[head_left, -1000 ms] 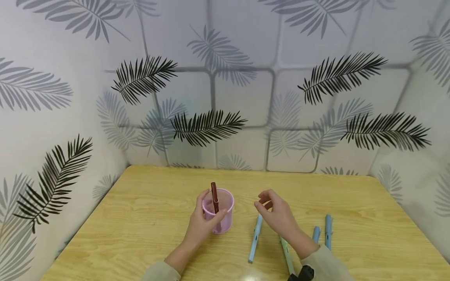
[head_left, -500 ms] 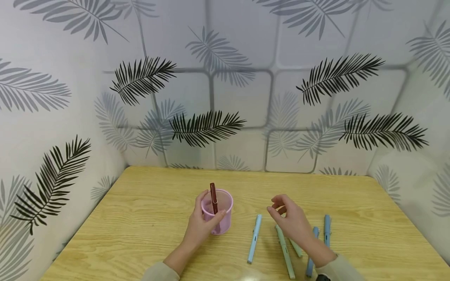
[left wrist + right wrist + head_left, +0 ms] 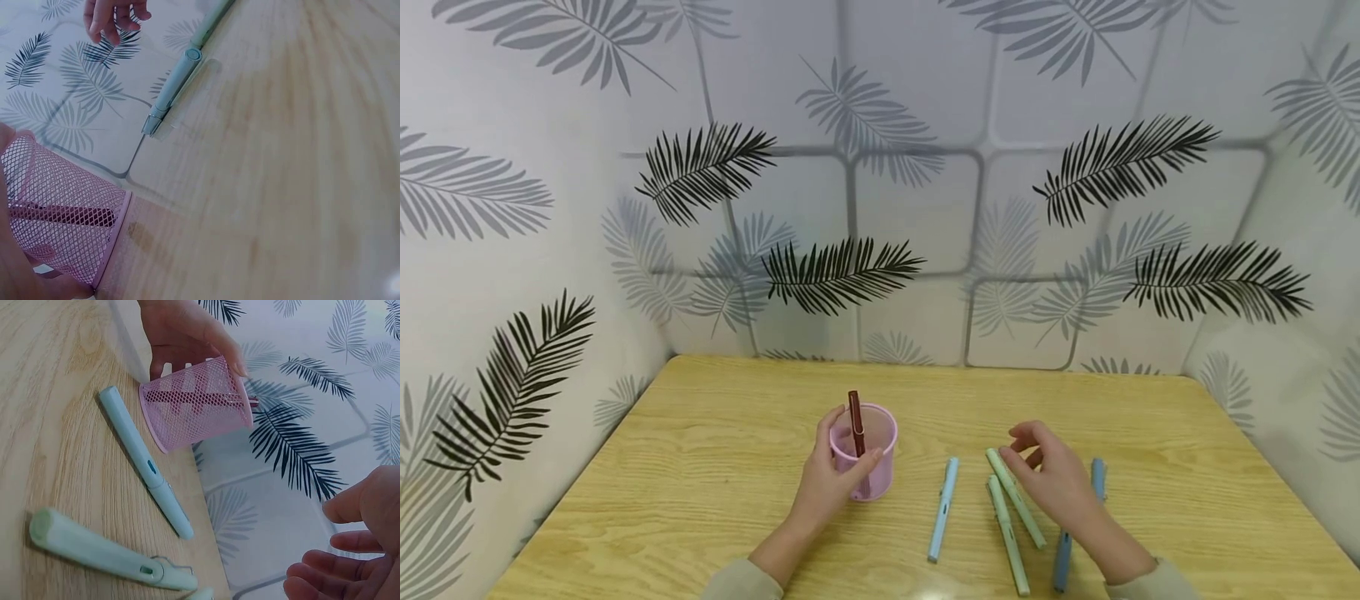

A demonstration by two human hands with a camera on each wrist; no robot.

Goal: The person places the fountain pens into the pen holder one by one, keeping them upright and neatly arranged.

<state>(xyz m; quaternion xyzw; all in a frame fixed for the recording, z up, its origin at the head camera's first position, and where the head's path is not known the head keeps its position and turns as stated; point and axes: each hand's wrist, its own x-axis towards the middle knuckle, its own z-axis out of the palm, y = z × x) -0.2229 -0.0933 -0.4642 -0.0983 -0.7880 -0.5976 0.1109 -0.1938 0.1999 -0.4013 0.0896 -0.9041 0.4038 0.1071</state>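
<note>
My left hand (image 3: 829, 477) grips a pink mesh pen cup (image 3: 880, 475) around its side, thumb at the rim. A dark red pen (image 3: 856, 421) stands tilted inside the cup and pokes above the rim. My right hand (image 3: 1056, 479) hovers near the upper end of a light green pen (image 3: 1026, 512), its fingers loosely bent with nothing held. The right wrist view also shows the fingers of this hand (image 3: 356, 569) empty. A second green pen (image 3: 1009, 533) lies alongside the first. To their left is a light blue pen (image 3: 943, 510).
Two darker blue pens lie to the right: one (image 3: 1063, 562) partly under my right forearm, the other (image 3: 1098, 477) beyond it. All rest on a wood-grain table (image 3: 737, 433). A leaf-patterned wall covering (image 3: 910, 317) rises behind the table's back edge.
My right hand has moved right, away from the cup and past the light blue pen, to beside the green pens. The left hand keeps its hold on the cup.
</note>
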